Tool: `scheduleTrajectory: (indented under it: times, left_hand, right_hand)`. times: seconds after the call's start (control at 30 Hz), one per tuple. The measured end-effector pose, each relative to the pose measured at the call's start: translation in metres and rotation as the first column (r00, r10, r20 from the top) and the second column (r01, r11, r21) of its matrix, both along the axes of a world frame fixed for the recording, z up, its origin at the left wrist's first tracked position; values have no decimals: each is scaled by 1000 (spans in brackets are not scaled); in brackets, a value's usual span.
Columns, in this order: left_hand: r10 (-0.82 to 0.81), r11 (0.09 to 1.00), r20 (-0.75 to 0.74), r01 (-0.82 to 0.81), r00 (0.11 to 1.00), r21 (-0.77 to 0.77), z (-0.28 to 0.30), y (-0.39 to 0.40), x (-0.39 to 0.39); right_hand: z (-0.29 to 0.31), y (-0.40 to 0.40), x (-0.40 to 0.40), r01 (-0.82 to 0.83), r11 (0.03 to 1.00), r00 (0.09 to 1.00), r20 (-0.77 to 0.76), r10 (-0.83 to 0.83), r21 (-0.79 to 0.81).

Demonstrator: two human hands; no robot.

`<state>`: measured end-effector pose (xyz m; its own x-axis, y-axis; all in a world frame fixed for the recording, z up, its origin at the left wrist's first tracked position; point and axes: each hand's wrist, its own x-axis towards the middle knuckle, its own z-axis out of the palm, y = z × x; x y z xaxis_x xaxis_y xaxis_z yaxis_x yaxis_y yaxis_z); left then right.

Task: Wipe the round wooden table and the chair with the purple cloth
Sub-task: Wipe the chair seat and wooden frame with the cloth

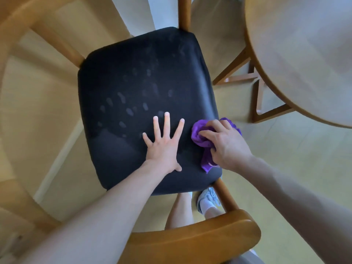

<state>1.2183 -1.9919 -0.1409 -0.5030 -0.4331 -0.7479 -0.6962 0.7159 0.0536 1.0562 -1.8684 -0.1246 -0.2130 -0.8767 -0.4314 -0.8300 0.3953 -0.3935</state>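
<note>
I look straight down on the chair, whose black padded seat fills the middle of the view and shows several pale fingerprint smudges. My left hand lies flat on the seat's near part with its fingers spread and straight. My right hand grips the bunched purple cloth against the seat's right near edge. The chair's curved wooden backrest crosses the bottom of the view. The round wooden table takes up the top right corner.
The table's wooden legs and crossbars stand right of the chair on the pale yellow floor. A wooden chair frame curves along the left side. Below the seat I see my leg and a light shoe.
</note>
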Motion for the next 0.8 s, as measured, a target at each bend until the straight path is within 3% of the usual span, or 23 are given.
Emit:
scheduleTrajectory:
  times: [0.1,0.33,0.4,0.5,0.57,0.7,0.8]
  left_hand:
    - [-11,999,-26,10,1000,-45,-8,0,0]
    - [-23,998,-15,22,1000,-61,-5,1,-2]
    - [-15,998,-24,14,1000,-61,-3,2,0]
    - [13,998,-46,-16,999,-60,1,4,2]
    - [70,996,-58,-73,996,-54,4,10,9]
    - [94,994,4,-94,996,-47,2,26,32]
    - [59,996,31,-57,998,-64,-2,31,39]
  right_hand:
    - [-8,21,14,-107,989,993,-42,112,106]
    - [0,56,-1,-302,906,953,79,292,295]
    - [6,49,-6,-269,933,963,72,259,241]
    - [16,27,-6,-179,983,982,65,177,29]
    - [18,10,2,-243,969,969,37,245,-55]
    - [4,9,18,-488,872,873,-1,488,35]
    - [-1,25,16,-518,848,852,-23,523,113]
